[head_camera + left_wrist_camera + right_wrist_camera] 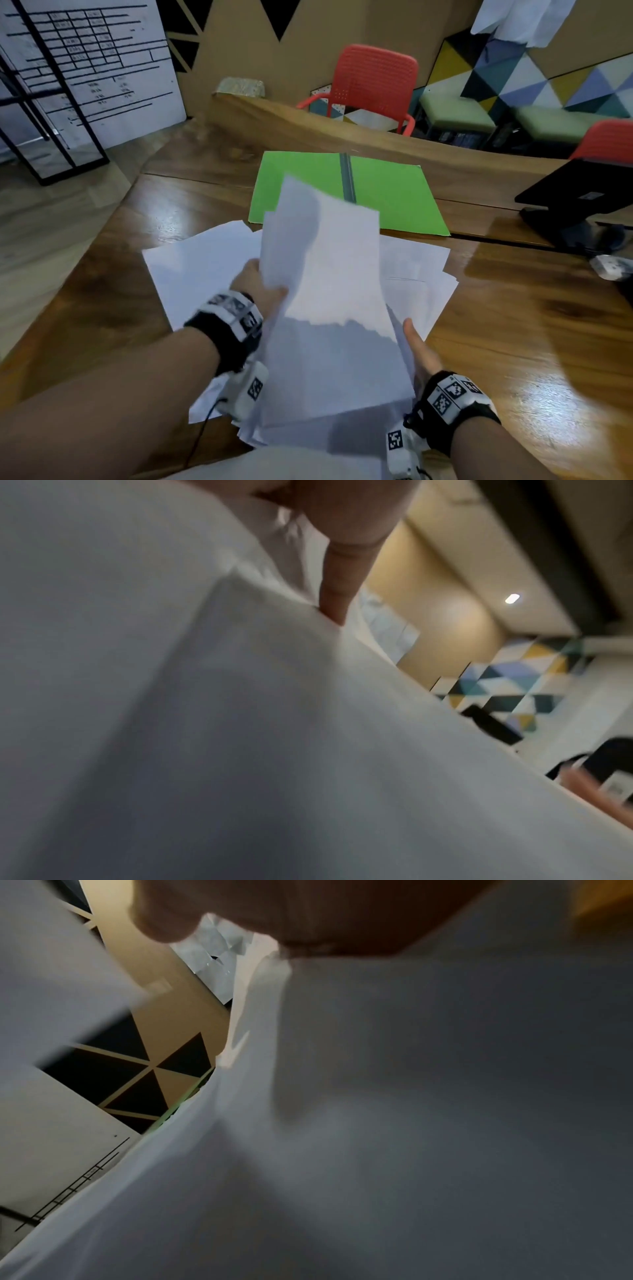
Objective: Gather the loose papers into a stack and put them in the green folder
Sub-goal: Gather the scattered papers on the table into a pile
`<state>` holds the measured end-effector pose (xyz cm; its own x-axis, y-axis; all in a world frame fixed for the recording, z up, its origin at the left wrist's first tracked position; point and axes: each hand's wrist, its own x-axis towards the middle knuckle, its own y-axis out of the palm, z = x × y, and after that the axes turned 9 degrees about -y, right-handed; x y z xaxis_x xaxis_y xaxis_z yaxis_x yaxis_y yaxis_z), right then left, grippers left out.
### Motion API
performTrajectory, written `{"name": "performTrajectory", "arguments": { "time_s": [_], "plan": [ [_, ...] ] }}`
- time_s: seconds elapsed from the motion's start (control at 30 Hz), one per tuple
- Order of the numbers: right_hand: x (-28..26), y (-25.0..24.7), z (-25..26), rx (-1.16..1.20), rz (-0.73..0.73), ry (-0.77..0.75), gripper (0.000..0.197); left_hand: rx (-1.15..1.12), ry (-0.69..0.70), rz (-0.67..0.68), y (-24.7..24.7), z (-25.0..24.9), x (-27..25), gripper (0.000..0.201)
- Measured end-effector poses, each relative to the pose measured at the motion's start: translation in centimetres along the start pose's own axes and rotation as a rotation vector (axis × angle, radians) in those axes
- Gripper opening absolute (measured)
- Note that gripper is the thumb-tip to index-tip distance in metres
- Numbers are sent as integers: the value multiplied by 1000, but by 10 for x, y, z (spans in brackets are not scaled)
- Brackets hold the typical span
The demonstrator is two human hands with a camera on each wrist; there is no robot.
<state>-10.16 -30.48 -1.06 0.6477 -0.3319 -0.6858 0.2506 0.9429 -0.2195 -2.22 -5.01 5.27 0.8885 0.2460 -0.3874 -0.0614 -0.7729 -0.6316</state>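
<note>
The green folder (394,192) lies open and flat on the wooden table (534,335), beyond the papers. A thick stack of white papers (329,301) is lifted and tilted up off the table between both hands. My left hand (263,287) grips its left edge, thumb on top; one finger (342,588) presses the sheet's (240,723) underside. My right hand (419,349) holds the right edge, thumb alongside it and fingers hidden beneath. In the right wrist view the palm (342,920) lies against the paper (411,1096). More loose sheets (195,270) lie spread on the table underneath.
A black laptop on a stand (579,202) sits at the right of the table, with a small white object (613,267) in front of it. Red chairs (373,85) stand behind the table. A whiteboard (85,68) leans at the far left.
</note>
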Motion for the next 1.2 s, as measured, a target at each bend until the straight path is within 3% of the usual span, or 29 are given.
{"name": "performTrajectory", "arguments": {
  "time_s": [0.13,0.2,0.3,0.33,0.4,0.5,0.67,0.8,0.97,1.13,1.2],
  "plan": [
    [3,-1,-8,-150,-69,-102,94,325,38,268,33,32,6,54],
    [5,-1,-13,-278,-85,-110,95,463,-2,210,30,42,16,68],
    [5,-1,-14,-313,-92,-97,94,576,-194,-78,-2,50,32,81],
    [4,0,-13,-311,-100,-101,90,605,-274,-114,-15,53,34,79],
    [5,1,-12,-303,-105,-103,87,756,-399,-48,-33,60,36,65],
    [16,-1,-19,-289,-101,-101,103,843,-513,30,-38,68,42,63],
    [22,-2,-22,-291,-106,-92,108,536,-383,79,-44,61,47,55],
    [9,0,-13,-318,-106,-79,94,364,-394,71,-46,67,46,26],
    [11,-2,-12,-335,-113,-66,90,87,-388,-22,-47,60,35,40],
    [16,0,-16,-293,-120,-72,95,15,-59,-229,-53,30,6,33],
    [19,-1,-16,-287,-120,-80,92,8,81,-301,-61,15,-6,20]
  ]
}}
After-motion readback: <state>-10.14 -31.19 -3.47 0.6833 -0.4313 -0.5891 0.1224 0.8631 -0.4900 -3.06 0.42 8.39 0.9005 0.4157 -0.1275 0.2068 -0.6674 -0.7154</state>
